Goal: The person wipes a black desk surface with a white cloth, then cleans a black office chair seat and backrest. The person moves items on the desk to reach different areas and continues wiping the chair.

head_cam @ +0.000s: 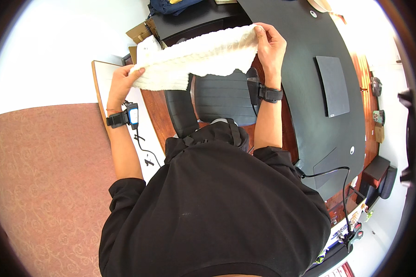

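Note:
A white ribbed knit cloth is stretched in the air between my two hands. My left hand pinches its left end, thumb on the near face. At the other end my right hand grips the upper corner between thumb and fingers. The lower edge hangs loose and uneven, and a flap of white material rises behind the left end. Black straps with devices circle both wrists. Below the cloth is a black padded office chair, partly hidden by it.
To the right runs a dark desk with a closed grey laptop on it. A whiteboard with black marks stands at left by the patterned wall. A cardboard box and dark blue bag are at the top. Cables trail near both arms.

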